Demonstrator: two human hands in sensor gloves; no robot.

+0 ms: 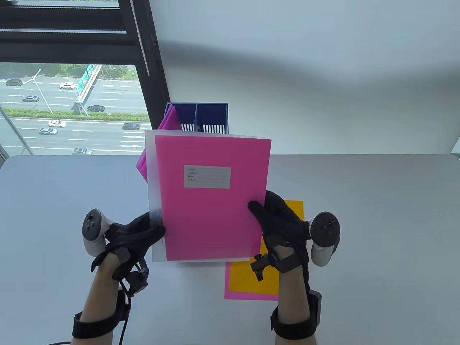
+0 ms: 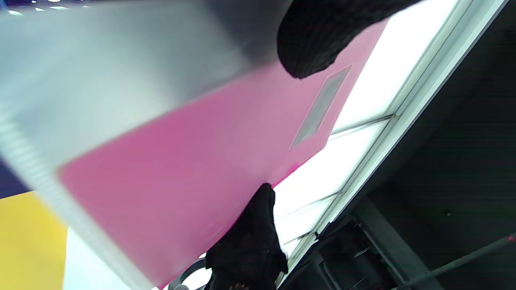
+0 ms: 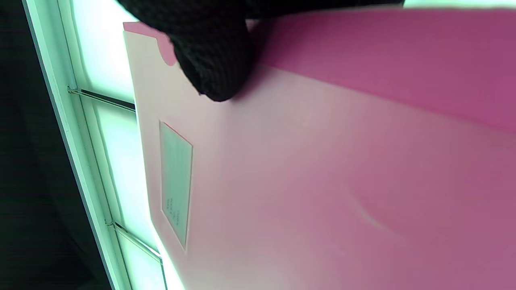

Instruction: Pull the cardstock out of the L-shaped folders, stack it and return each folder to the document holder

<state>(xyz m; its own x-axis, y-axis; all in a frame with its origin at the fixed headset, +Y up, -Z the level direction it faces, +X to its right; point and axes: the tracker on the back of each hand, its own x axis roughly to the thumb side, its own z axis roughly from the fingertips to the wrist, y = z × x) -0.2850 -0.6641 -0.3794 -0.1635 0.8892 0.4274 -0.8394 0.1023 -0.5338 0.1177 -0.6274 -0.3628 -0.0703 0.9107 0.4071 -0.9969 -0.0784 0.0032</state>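
Note:
I hold a translucent L-shaped folder (image 1: 152, 201) upright above the table, with a pink cardstock sheet (image 1: 212, 215) inside that shows a grey label (image 1: 207, 176). My left hand (image 1: 143, 233) grips the folder's lower left edge. My right hand (image 1: 273, 219) pinches the pink sheet at its lower right edge, thumb on the front. The sheet sits shifted right within the folder. Behind stands the blue document holder (image 1: 212, 116) with pink folders (image 1: 169, 120) in its left slot. A stack of orange cardstock (image 1: 291, 208) on pink lies on the table under my right hand.
A white table (image 1: 377, 233) spreads around the work. A dark window frame (image 1: 143, 54) and a white wall rise behind the holder. The wrist views show blurred pink cardstock (image 2: 181, 181) and bright ceiling panels (image 3: 117, 121).

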